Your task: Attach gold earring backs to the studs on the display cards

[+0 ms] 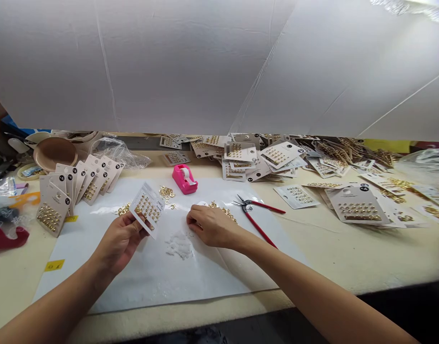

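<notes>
My left hand [121, 241] holds up a white card of gold earrings [147, 208] over a white sheet [162, 277]. My right hand [210, 225] rests on the sheet with its fingers curled in a pinch, beside a small heap of clear earring backs [179, 244]; what the fingertips pinch is too small to make out. Loose gold earrings [166, 192] lie just beyond the card, and more gold pieces [226, 211] lie behind my right hand.
Red-handled pliers [257, 216] lie right of my right hand. A pink tape dispenser [184, 178] stands behind the sheet. Filled cards are fanned at the left [76, 186] and piled at the back right [276, 157]. A brown bowl [55, 153] sits far left.
</notes>
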Tool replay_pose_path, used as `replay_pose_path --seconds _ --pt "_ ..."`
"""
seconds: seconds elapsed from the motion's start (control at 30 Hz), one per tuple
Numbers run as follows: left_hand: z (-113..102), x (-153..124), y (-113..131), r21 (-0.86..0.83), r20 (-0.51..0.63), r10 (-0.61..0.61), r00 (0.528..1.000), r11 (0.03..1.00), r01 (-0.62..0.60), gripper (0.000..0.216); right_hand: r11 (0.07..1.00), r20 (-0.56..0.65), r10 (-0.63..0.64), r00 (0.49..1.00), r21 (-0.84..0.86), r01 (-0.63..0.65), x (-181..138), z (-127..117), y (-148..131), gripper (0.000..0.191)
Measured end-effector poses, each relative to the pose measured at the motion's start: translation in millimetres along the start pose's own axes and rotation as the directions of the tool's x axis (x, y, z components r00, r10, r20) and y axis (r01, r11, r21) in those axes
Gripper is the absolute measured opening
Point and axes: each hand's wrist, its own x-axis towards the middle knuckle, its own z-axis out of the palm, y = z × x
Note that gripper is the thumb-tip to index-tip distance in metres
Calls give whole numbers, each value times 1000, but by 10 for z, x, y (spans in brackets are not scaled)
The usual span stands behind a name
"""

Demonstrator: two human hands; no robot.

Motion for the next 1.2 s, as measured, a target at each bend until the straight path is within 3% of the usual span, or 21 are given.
replay_pose_path --seconds 0.53,0.8,1.2 --pt "-2 10 -5 21 1 -3 1000 1000 3 19 1000 -43 17 999 26 -16 22 41 -72 14" --pt "27 3 -2 12 44 -3 999 1000 3 17 958 -111 -28 993 282 58 35 108 -55 11" --pt "30 -26 -16 44 19 -25 1000 999 24 18 917 -184 -19 983 388 90 22 64 -84 17"
